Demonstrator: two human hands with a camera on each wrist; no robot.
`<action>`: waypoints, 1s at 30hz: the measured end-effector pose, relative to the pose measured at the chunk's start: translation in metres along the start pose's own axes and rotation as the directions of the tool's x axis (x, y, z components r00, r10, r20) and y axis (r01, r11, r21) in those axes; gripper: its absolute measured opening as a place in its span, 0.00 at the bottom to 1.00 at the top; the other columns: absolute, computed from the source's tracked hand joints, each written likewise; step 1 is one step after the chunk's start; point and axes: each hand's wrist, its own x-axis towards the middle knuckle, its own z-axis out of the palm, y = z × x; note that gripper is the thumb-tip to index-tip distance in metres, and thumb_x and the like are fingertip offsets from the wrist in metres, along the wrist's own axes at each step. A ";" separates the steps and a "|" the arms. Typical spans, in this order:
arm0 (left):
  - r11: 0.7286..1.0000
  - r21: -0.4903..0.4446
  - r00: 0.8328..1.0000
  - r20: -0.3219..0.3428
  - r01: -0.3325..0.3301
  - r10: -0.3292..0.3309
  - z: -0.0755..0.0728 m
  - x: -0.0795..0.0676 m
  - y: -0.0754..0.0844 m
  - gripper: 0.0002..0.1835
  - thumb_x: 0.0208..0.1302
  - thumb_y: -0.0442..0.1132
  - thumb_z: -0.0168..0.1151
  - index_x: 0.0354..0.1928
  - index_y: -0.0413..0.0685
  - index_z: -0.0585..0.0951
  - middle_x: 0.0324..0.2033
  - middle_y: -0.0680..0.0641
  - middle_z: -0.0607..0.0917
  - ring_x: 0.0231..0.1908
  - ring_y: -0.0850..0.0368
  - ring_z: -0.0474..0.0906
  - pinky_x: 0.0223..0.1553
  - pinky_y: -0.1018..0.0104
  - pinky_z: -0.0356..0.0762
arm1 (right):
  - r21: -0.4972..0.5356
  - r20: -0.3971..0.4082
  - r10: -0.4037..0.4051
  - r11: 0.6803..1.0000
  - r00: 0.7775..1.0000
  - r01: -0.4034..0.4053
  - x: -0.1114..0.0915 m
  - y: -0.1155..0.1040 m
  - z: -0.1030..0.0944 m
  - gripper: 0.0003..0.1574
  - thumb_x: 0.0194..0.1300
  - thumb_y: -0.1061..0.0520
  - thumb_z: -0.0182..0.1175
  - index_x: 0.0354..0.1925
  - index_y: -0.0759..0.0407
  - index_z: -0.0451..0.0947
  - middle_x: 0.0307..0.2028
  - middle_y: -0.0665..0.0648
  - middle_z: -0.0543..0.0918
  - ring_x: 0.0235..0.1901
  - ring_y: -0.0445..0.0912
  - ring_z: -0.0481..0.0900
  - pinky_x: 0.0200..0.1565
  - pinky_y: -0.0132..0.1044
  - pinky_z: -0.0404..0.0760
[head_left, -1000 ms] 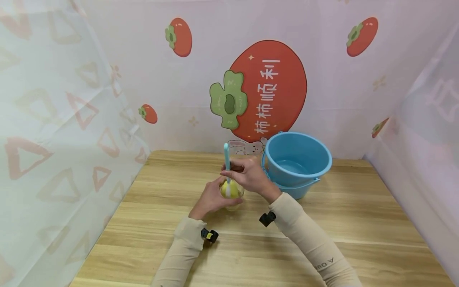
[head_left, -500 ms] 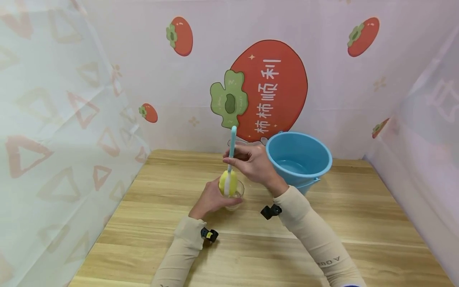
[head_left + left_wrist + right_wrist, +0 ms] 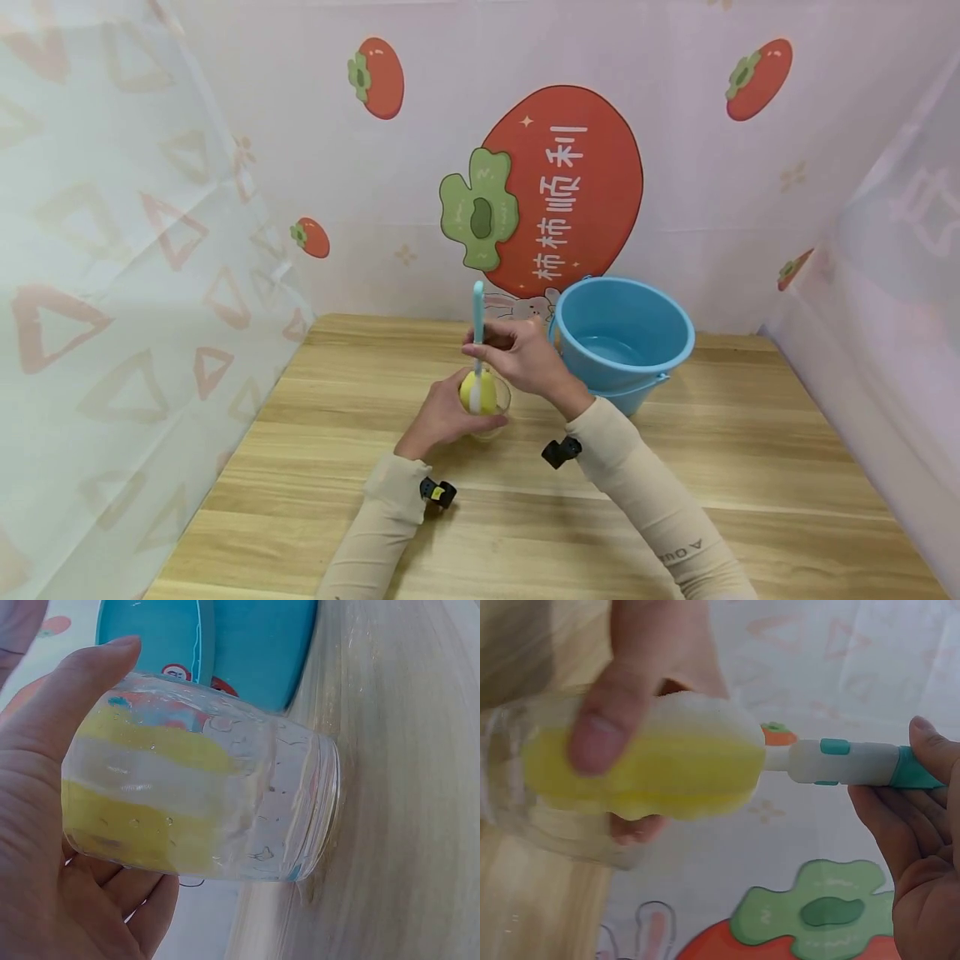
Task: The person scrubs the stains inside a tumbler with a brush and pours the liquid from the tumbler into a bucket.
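A clear glass cup [image 3: 255, 787] stands on the table, wet with drops and with its mouth upward. My left hand [image 3: 442, 415] holds it from the left, thumb and fingers curled round its sides. Partly inside the cup is the yellow-and-white sponge head of a cup brush [image 3: 705, 765]; its top bulges above the rim. The brush's pale teal handle [image 3: 478, 310] points up, nearly vertical. My right hand [image 3: 527, 357] pinches this handle between thumb and fingers above the cup. In the right wrist view, the left thumb lies in front of the sponge.
Two blue buckets, one nested in the other, stand behind and right of my hands; the upper bucket [image 3: 622, 304] tilts slightly. They sit on a wood-grain table [image 3: 712, 467]. A printed cloth [image 3: 300, 125] hangs behind and at both sides.
My right hand lifted the brush, showing more of the sponge above the cup, then lowered it partway back in. My left hand has kept its hold on the cup in place.
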 end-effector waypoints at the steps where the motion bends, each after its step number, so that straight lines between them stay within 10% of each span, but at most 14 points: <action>1: 1.000 0.000 1.000 -0.001 -0.005 0.005 0.000 0.000 0.000 0.34 0.48 0.63 0.84 0.55 0.62 0.80 0.37 0.56 0.87 0.36 0.58 0.83 0.37 0.60 0.82 | -0.002 -0.012 -0.006 1.000 1.000 0.006 0.002 -0.003 -0.003 0.07 0.68 0.60 0.72 0.43 0.61 0.88 0.36 0.58 0.93 0.36 0.49 0.94 0.42 0.36 0.90; 30: 1.000 -0.021 1.000 -0.005 0.004 -0.004 -0.002 -0.001 0.001 0.34 0.46 0.62 0.86 0.53 0.61 0.81 0.37 0.56 0.87 0.37 0.56 0.83 0.38 0.58 0.82 | -0.020 -0.032 -0.038 0.999 0.999 0.037 0.011 -0.017 -0.014 0.07 0.65 0.61 0.75 0.42 0.60 0.89 0.35 0.56 0.93 0.36 0.46 0.93 0.42 0.37 0.91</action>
